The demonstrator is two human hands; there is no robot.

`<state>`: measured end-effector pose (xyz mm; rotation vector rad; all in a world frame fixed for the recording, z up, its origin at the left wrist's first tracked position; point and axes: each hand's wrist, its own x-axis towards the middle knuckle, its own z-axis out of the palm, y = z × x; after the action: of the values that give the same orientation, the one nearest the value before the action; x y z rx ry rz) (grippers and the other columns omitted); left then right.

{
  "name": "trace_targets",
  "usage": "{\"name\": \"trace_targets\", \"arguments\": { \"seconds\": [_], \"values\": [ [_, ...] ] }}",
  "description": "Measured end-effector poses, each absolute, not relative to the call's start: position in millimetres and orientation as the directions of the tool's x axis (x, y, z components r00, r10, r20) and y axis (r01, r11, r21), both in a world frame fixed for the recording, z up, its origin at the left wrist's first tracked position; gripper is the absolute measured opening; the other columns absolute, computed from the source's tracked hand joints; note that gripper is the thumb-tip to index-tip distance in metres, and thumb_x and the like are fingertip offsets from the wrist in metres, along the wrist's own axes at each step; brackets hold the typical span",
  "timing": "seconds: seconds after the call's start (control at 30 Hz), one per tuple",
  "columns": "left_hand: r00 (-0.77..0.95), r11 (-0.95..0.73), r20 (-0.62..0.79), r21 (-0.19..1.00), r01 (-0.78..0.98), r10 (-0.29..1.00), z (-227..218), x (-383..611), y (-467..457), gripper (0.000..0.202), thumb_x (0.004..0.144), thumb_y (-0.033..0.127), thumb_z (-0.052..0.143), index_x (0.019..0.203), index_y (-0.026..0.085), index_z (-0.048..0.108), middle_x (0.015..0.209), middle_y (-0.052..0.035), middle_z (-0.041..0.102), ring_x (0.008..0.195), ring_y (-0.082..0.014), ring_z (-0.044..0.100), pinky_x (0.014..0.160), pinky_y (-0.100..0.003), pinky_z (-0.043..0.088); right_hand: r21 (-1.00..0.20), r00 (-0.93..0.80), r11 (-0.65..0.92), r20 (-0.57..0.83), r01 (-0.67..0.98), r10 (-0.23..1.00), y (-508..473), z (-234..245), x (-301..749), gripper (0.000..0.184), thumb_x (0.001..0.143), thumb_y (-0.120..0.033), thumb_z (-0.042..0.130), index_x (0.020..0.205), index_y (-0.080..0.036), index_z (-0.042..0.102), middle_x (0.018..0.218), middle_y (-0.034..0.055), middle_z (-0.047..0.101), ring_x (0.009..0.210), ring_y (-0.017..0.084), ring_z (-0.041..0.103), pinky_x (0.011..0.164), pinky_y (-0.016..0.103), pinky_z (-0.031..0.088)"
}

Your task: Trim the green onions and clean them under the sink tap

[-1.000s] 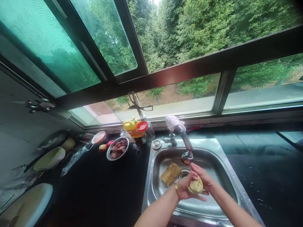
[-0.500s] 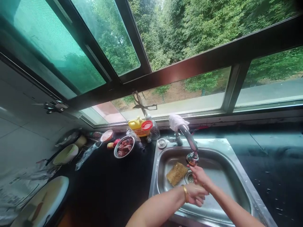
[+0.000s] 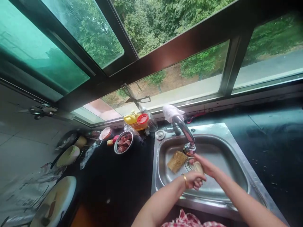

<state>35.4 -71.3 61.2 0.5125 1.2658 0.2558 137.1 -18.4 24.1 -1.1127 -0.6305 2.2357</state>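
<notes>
Metal bowl point(image 3: 122, 153) of reddish chunks point(image 3: 124, 141), yellow jug point(image 3: 133, 120) near window point(image 3: 165, 60), knife point(image 3: 51, 208) on pale board point(image 3: 67, 189), trees point(image 3: 151, 26) outside

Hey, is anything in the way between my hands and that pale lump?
Nothing visible: your left hand holds the pale lump directly, and your right hand is close beside it. The brown sponge lies off to the left in the sink, out of the way.

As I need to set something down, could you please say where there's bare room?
The widest bare patch is black counter between the round board, metal bowl and sink; the right-hand counter beside the sink looks free, though spotted. It is crowded around the yellow jug and near the drain, where the left hand, right hand and brown scrubber are.
</notes>
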Motion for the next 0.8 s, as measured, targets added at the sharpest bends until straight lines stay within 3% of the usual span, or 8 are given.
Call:
{"name": "trace_targets", "arguments": {
  "seconds": [0.1,0.2,0.3,0.37,0.43,0.53,0.67,0.8],
  "values": [
    [0.59,0.94,-0.742,0.328,-0.097,0.32,75.6,35.0,-70.8,0.022,0.062,0.038,0.061,0.069,0.019,0.055,0.051,0.0035,0.031,0.04,-0.0045,0.017,0.044,-0.02,0.008,-0.454,-0.715,-0.788,-0.374,-0.415,0.591,-17.0,53.6,156.8,0.056,0.065,-0.056,0.073,0.108,-0.02,0.065,0.107,0.0128,0.068,0.095,0.026,0.065,0.08,0.038,0.049],
    [0.675,0.913,-0.616,0.253,-0.319,0.407,80.5,48.0,-73.6,0.027,0.064,0.044,0.056,0.071,0.018,0.051,0.061,-0.0039,0.049,0.044,-0.0047,0.018,0.047,-0.022,0.006,-0.348,-0.723,-0.787,-0.322,-0.509,0.611,-25.0,61.2,161.0,0.06,0.063,-0.056,0.074,0.113,-0.024,0.064,0.111,0.0145,0.067,0.096,0.029,0.065,0.076,0.042,0.049],
    [0.655,0.903,-0.633,0.187,-0.387,0.412,83.0,57.6,-78.7,0.026,0.069,0.042,0.055,0.078,0.017,0.053,0.075,-0.0088,0.058,0.051,-0.0061,0.024,0.048,-0.022,0.012,-0.351,-0.657,-0.74,-0.344,-0.573,0.671,-33.0,58.4,158.8,0.058,0.065,-0.047,0.075,0.118,-0.028,0.062,0.082,0.0061,0.067,0.074,0.021,0.065,0.063,0.033,0.049],
    [0.675,0.921,-0.64,0.149,-0.36,0.367,89.0,57.1,-80.0,0.024,0.071,0.035,0.06,0.086,0.017,0.056,0.07,-0.005,0.054,0.051,-0.0054,0.023,0.047,-0.02,0.012,-0.386,-0.649,-0.738,-0.356,-0.553,0.673,-33.4,60.1,159.0,0.056,0.065,-0.039,0.076,0.118,-0.027,0.062,0.056,-0.0031,0.054,0.051,0.014,0.054,0.056,0.029,0.046],
    [0.725,0.939,-0.605,0.129,-0.318,0.329,97.0,53.1,-78.3,0.023,0.069,0.026,0.068,0.086,0.016,0.057,0.062,0.0016,0.043,0.048,-0.0039,0.018,0.044,-0.019,0.006,-0.423,-0.672,-0.76,-0.369,-0.494,0.642,-30.1,67.0,160.5,0.052,0.066,-0.036,0.078,0.114,-0.023,0.064,0.044,-0.0089,0.039,0.039,0.009,0.038,0.051,0.028,0.044],
    [0.781,0.961,-0.56,0.16,-0.226,0.277,102.9,46.9,-73.8,0.026,0.065,0.02,0.074,0.069,0.016,0.049,0.056,0.007,0.031,0.044,-0.0022,0.015,0.042,-0.018,0.002,-0.467,-0.7,-0.793,-0.409,-0.391,0.586,-25.3,78.9,161.1,0.042,0.067,-0.038,0.078,0.104,-0.021,0.065,0.04,-0.0103,0.035,0.037,0.007,0.031,0.05,0.028,0.042],
    [0.7,0.953,-0.675,0.302,-0.027,0.234,86.7,44.8,-76.9,0.041,0.068,0.027,0.075,0.056,0.017,0.036,0.049,0.009,0.028,0.039,-0.001,0.016,0.04,-0.019,0.005,-0.561,-0.675,-0.782,-0.469,-0.27,0.57,-29.4,76.3,152.0,0.036,0.071,-0.047,0.075,0.091,-0.02,0.062,0.037,-0.0112,0.034,0.034,0.006,0.03,0.047,0.025,0.039],
    [0.393,0.876,-0.817,0.479,0.056,0.422,57.2,48.4,-85.5,0.038,0.065,0.019,0.074,0.054,0.019,0.037,0.045,0.0092,0.027,0.039,-0.0025,0.019,0.039,-0.019,0.011,-0.677,-0.515,-0.69,-0.508,-0.256,0.69,-36.5,54.6,133.2,0.043,0.067,-0.054,0.073,0.089,-0.019,0.059,0.035,-0.0128,0.029,0.031,0.005,0.022,0.036,0.021,0.02]
  ]
}}
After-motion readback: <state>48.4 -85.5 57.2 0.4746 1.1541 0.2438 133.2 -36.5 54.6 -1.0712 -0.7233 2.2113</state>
